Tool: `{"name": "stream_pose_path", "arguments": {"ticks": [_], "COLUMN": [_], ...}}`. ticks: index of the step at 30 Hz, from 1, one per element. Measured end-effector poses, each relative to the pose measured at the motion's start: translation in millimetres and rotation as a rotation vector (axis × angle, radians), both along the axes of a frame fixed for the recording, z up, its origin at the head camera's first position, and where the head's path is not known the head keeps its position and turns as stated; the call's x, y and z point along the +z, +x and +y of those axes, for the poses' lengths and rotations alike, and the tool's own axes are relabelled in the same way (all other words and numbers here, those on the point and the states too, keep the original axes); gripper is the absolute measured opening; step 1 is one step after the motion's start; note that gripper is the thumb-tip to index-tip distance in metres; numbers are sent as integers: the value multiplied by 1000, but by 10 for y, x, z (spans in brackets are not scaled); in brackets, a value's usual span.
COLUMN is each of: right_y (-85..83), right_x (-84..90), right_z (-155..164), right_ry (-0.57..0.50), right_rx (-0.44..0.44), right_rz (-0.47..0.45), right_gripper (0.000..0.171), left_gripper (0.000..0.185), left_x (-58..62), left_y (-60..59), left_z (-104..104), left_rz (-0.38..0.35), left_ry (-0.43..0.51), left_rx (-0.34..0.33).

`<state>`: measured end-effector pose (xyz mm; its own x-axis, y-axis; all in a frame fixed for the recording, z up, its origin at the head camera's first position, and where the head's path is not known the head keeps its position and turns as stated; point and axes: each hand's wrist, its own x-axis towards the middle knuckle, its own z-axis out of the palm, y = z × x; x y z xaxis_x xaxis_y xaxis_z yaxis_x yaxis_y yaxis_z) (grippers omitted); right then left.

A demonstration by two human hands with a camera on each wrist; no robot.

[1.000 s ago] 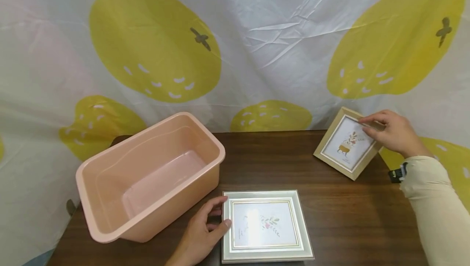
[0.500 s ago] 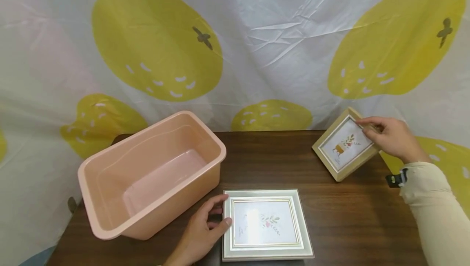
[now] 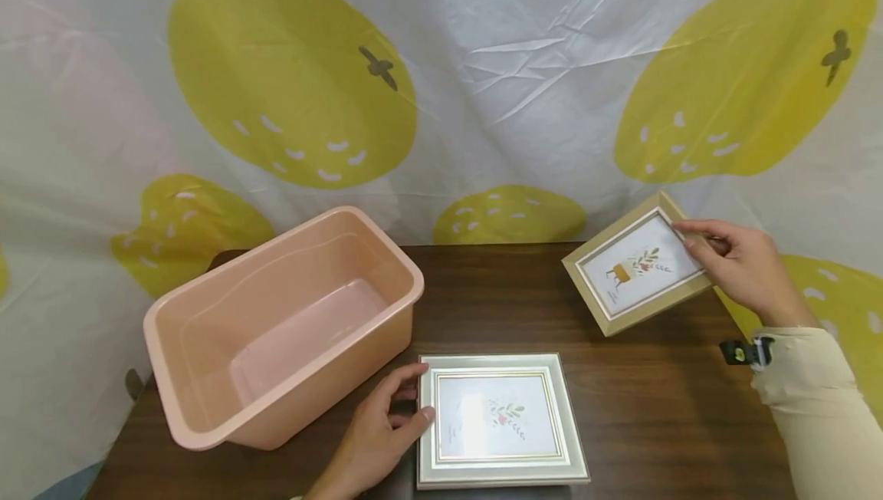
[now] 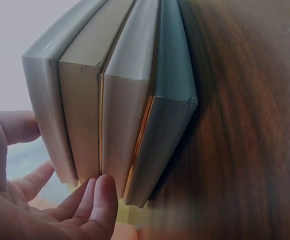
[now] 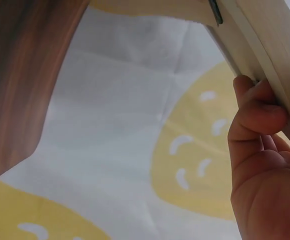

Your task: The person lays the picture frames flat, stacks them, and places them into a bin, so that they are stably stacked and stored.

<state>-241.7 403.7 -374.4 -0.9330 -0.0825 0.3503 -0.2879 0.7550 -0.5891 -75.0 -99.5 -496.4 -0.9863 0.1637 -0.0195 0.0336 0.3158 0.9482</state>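
A tan wooden picture frame [image 3: 638, 274] with a small plant print hangs tilted above the far right of the dark wooden table [image 3: 655, 408]. My right hand [image 3: 693, 239] grips its right edge; in the right wrist view the fingers [image 5: 257, 115] curl round the frame's rim [image 5: 265, 45]. A white and grey picture frame [image 3: 500, 419] lies flat at the front centre. My left hand [image 3: 410, 396] holds its left edge, thumb on the rim and fingers curled beside it. The left wrist view shows the thumb [image 4: 102, 200] against the frame's stepped corner [image 4: 120, 100].
An empty pink plastic tub [image 3: 331, 377] stands on the left half of the table, its near corner close to the white frame. A white cloth with yellow fruit shapes [image 3: 483, 63] hangs behind the table's far edge.
My right hand has lifted the tan frame off the table, tilted it flatter and carried it a little to the left. The left hand and the white frame have stayed put.
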Motion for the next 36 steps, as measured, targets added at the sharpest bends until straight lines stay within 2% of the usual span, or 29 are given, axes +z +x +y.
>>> {"name": "stream_pose_path", "arguments": {"ticks": [7, 18, 26, 31, 36], "right_y": [176, 457, 633, 744, 855], "right_x": [57, 90, 38, -18, -68], "right_z": [-116, -295, -476, -615, -740], "right_ry": [-76, -238, -373, -509, -515], "right_rx": [36, 17, -8, 37, 39], "right_rz": [58, 115, 162, 159, 160], "right_gripper": [28, 28, 29, 27, 27], "left_gripper": [51, 51, 51, 52, 52], "left_x": [-1, 0, 12, 20, 19], "left_y": [-1, 12, 17, 20, 25], "left_z": [-3, 4, 2, 1, -1], "left_rz": [7, 8, 9, 10, 20], "left_ry": [-2, -8, -14, -24, -27], "left_rx": [1, -10, -20, -25, -20]}}
